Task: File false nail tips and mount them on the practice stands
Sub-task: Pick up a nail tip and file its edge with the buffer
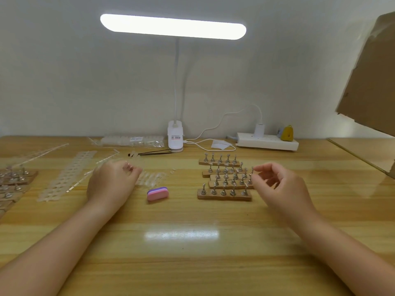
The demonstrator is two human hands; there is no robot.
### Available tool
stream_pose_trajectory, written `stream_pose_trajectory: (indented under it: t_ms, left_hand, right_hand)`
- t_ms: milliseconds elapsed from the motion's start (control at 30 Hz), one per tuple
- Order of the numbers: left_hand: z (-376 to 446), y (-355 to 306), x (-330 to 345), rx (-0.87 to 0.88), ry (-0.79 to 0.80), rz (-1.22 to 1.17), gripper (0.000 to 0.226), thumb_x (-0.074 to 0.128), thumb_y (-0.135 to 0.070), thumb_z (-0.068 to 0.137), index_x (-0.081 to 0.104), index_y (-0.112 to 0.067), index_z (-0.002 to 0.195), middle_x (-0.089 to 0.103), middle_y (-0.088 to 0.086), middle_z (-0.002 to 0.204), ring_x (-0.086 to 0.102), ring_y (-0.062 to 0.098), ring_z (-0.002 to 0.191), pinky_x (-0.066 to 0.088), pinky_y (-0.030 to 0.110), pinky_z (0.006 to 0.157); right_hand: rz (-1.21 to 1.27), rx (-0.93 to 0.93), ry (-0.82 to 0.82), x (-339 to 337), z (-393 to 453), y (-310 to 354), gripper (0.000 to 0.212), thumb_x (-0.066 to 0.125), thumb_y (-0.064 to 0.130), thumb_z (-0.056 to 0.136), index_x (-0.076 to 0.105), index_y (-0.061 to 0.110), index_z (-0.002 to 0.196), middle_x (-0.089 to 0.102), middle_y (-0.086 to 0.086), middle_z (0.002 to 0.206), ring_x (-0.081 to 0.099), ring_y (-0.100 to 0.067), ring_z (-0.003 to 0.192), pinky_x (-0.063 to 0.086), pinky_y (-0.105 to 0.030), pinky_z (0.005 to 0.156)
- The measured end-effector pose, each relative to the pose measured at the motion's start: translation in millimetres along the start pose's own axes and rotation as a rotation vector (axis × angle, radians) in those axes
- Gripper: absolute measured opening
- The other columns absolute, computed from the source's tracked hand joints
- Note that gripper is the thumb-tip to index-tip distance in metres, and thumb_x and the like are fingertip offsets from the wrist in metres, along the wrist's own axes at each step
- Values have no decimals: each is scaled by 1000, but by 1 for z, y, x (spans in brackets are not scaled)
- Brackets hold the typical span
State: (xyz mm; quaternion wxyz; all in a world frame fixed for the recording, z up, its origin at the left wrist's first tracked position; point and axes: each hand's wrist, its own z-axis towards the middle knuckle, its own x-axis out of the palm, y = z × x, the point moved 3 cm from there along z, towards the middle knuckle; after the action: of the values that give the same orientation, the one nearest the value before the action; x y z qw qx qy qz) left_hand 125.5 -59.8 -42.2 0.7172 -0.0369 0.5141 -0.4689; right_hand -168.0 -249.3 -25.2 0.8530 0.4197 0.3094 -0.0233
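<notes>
My left hand [111, 180] over clear nail tips [149, 178] on wooden table [192, 253], fingers curled; whether pinching tip, cannot tell. My right hand [280, 184] loosely curled, holding nothing, just right of practice stands [224, 178], fingertips near stand pegs. Pink-purple buffer block [157, 194] between hands. Clip lamp [175, 137], power strip [267, 143] by white wall.

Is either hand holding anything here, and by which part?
Cannot be told: the left hand is blurred, fingers curled over the clear nail tips. The right hand holds nothing.
</notes>
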Motion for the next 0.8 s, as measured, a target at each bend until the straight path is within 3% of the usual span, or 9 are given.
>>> stream_pose_trajectory:
  t_ms: [100, 200, 267, 333, 433, 533, 600, 700, 800]
  left_hand:
    - [-8, -20, -3, 4, 2, -341, 12, 68, -27, 86, 63, -20, 78, 64, -8, 77, 60, 12, 78, 41, 26, 60]
    - [-22, -48, 0, -29, 116, -667, 8, 71, -19, 85, 62, -20, 83, 71, -4, 74, 64, 3, 66, 49, 18, 55]
    - [-35, -62, 6, -51, 240, -760, 8, 72, -17, 83, 64, -19, 83, 72, -3, 76, 64, 2, 64, 56, 26, 56]
    - [-47, -68, 11, 22, 283, -676, 7, 73, -19, 83, 67, -21, 79, 70, -1, 75, 65, 8, 70, 57, 30, 64]
    - [-52, -70, 12, 193, 204, -465, 7, 68, -24, 86, 68, -22, 79, 64, 0, 65, 60, 11, 61, 53, 31, 60]
    - [-29, -56, -1, 195, -8, -371, 12, 60, -28, 93, 63, -20, 83, 54, -7, 55, 51, 5, 46, 44, 25, 47]
    - [-9, -36, -9, 143, -83, -202, 24, 54, -28, 96, 57, -16, 75, 47, -4, 51, 45, 12, 45, 34, 30, 47]
    - [3, -11, 1, 96, 46, 11, 42, 45, -28, 99, 45, -13, 60, 47, 7, 58, 52, 33, 62, 30, 34, 53]
    - [3, -5, 18, 41, 204, 203, 34, 37, -32, 101, 55, -21, 74, 57, 19, 97, 51, 40, 103, 42, 40, 81]
  right_hand:
    - [-518, -113, 119, 2, 4, -10, 59, 63, 56, 77, 47, 26, 126, 51, 16, 103, 48, -9, 97, 43, -29, 84]
    - [-587, -14, 250, 10, 6, -18, 81, 56, 70, 73, 35, 27, 138, 48, 13, 118, 44, -12, 112, 40, -33, 98]
    - [-543, 7, 293, 14, 6, -22, 81, 59, 70, 74, 35, 27, 139, 51, 16, 111, 45, -11, 109, 41, -34, 98]
    - [-430, 21, 285, 15, 6, -22, 80, 66, 63, 75, 35, 26, 139, 52, 19, 99, 49, -9, 103, 43, -35, 96]
    - [-311, 27, 255, 16, 5, -22, 84, 74, 52, 75, 32, 25, 142, 56, 17, 95, 53, -10, 103, 44, -38, 98]
    - [-264, 25, 236, 18, 5, -23, 82, 76, 45, 76, 32, 25, 142, 60, 14, 94, 55, -11, 101, 46, -36, 96]
    - [-245, 19, 214, 18, 6, -25, 78, 77, 40, 77, 35, 24, 141, 61, 14, 92, 55, -11, 100, 46, -36, 94]
    - [-246, 10, 190, 19, 6, -26, 73, 76, 40, 78, 37, 25, 139, 62, 15, 90, 55, -11, 101, 46, -37, 94]
    - [-242, -10, 164, 20, 6, -26, 69, 75, 40, 79, 39, 25, 137, 61, 17, 90, 54, -11, 101, 44, -37, 95]
